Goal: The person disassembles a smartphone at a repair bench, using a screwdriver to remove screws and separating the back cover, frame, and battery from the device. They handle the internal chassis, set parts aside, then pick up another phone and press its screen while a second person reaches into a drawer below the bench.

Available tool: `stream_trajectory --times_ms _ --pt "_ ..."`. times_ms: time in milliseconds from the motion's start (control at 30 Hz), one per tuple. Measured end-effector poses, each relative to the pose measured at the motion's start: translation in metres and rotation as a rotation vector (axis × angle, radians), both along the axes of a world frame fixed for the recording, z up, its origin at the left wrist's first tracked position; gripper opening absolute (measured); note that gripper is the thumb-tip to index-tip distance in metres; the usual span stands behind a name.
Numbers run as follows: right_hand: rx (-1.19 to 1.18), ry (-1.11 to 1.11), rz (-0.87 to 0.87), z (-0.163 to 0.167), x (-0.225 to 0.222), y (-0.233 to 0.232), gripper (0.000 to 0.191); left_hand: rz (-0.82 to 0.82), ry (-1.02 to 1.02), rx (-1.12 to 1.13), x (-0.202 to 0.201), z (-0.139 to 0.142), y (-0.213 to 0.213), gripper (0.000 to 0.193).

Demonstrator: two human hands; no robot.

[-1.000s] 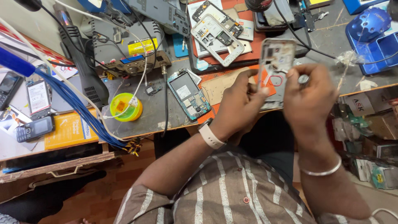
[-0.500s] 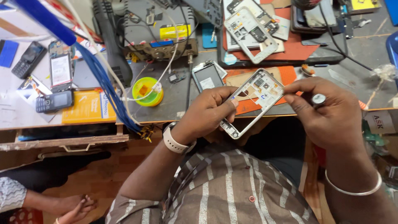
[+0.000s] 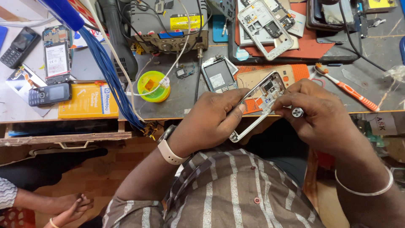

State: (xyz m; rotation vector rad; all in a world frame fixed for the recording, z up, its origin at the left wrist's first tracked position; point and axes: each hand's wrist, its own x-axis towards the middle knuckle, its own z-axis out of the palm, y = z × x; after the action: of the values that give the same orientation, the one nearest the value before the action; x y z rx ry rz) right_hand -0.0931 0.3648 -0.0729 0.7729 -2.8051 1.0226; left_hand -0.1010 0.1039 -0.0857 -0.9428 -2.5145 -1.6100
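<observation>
Left hand [image 3: 211, 122] closed on the lower edge of a silver phone frame [image 3: 262, 95], held tilted above the surface [image 3: 181, 95] edge. Right hand [image 3: 320, 112] closed on a screwdriver [image 3: 297, 112], fingertips touching the frame. Beyond: opened phone [image 3: 218, 77], orange toothbrush [image 3: 344, 86], yellow-green solder spool [image 3: 153, 86].

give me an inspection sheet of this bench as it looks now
surface: grey bench, scuffed, crowded.
job's things: opened phone frame held tilted at the bench edge; screwdriver seen end-on.
clutter: yellow spool, second frame on a red mat, orange toothbrush, opened phone, keypad phones by a yellow box.
grippers: left hand grips the frame's lower side; right hand holds the screwdriver at the frame.
cables: blue bundle and white cable hang over the edge; black lead crosses at right.
surroundings: grey station behind; another person's hands lower left.
</observation>
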Motion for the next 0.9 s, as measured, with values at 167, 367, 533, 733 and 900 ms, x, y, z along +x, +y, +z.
stream_trajectory --times_ms 167,367,533,733,900 --pt "0.031 0.009 0.020 0.000 -0.003 -0.008 0.024 -0.037 -0.062 0.011 -0.004 0.005 -0.009 0.031" --pt "0.049 -0.069 0.074 0.000 -0.009 -0.014 0.024 -0.048 -0.112 0.017 -0.008 0.006 -0.012 0.032" --pt "0.107 -0.108 0.086 0.004 -0.012 -0.017 0.027 -0.082 -0.021 0.038 -0.011 0.002 -0.012 0.032" --pt "0.175 -0.133 0.063 0.007 -0.010 -0.016 0.031 -0.111 -0.126 0.024 -0.014 0.000 -0.007 0.032" --pt "0.110 -0.127 0.083 0.005 -0.010 -0.010 0.032 -0.142 -0.156 0.028 -0.016 0.002 -0.003 0.033"
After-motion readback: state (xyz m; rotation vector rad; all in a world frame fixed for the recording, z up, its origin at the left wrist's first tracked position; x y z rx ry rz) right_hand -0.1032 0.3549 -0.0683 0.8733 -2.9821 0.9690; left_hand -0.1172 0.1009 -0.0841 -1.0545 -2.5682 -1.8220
